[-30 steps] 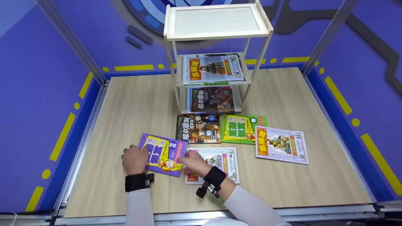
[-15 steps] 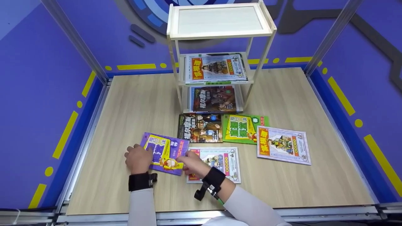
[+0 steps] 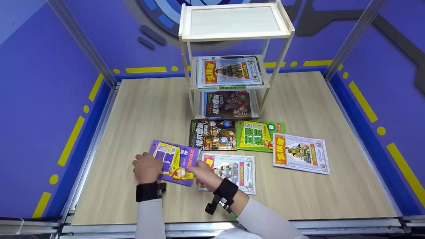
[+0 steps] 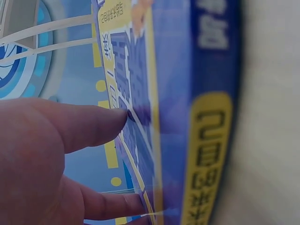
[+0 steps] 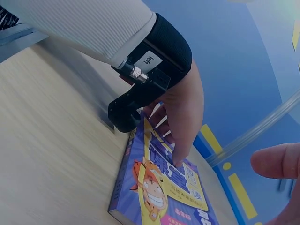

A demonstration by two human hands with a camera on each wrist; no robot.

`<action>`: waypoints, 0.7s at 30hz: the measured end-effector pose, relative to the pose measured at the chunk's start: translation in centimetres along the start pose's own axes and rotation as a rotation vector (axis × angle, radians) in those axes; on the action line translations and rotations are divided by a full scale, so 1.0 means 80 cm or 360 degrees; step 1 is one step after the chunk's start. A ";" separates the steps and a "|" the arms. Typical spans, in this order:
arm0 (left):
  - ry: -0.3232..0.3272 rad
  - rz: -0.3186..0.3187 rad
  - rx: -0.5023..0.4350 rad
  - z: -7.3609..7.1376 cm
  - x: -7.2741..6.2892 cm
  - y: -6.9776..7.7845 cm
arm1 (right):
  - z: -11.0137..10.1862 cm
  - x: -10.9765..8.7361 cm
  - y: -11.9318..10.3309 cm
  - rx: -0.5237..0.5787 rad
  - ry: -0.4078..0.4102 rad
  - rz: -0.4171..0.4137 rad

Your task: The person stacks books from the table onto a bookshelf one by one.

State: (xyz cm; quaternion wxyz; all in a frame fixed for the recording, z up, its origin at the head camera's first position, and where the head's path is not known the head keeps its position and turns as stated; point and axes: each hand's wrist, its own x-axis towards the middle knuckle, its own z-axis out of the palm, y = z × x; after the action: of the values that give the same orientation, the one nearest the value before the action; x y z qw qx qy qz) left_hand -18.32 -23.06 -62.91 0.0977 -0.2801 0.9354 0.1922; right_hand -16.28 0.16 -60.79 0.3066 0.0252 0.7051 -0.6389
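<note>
A purple paperback book point(image 3: 184, 161) with a yellow title panel lies at the left front of the table, slightly turned. My left hand point(image 3: 147, 168) holds its left side, and in the left wrist view the thumb point(image 4: 101, 124) presses the cover while the other fingers reach the edge. At the book's right edge, my right hand point(image 3: 207, 174) pinches with the thumb over the cover; its other fingers are mostly hidden. A white comic book point(image 3: 232, 169) lies partly under the right hand and wrist.
A wooden shelf rack point(image 3: 235, 36) stands at the back, with books on its middle point(image 3: 229, 71) and lowest tiers point(image 3: 229, 104). In front lie a dark book point(image 3: 214, 134), a green book point(image 3: 254, 136) and another white comic book point(image 3: 300, 153) overlapping the green one.
The head view has shifted slightly, so the scene sits a little farther right. Both hands stay at the purple book with only small movement.
</note>
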 end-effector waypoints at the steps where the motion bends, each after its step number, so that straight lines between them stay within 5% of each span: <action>1: -0.0001 -0.0001 0.0003 0.000 0.000 0.000 | 0.000 0.001 0.001 0.0069 -0.0003 -0.0001; 9: -0.0020 -0.0061 -0.0074 -0.004 0.003 0.002 | 0.003 0.012 0.008 0.0519 0.0054 0.0008; 16: -0.0027 -0.0208 -0.0205 -0.004 -0.002 -0.005 | 0.009 0.017 0.012 0.0471 0.0203 -0.0023; 21: -0.0001 -0.0206 -0.0324 0.002 -0.007 -0.010 | 0.006 0.026 0.015 0.0281 0.0374 -0.0147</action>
State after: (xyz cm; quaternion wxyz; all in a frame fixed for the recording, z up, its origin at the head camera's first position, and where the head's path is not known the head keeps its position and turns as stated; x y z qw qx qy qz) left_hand -17.39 -23.31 -63.12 0.0814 -0.3483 0.8910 0.2796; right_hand -17.27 -0.77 -62.80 0.1886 0.0942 0.6777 -0.7045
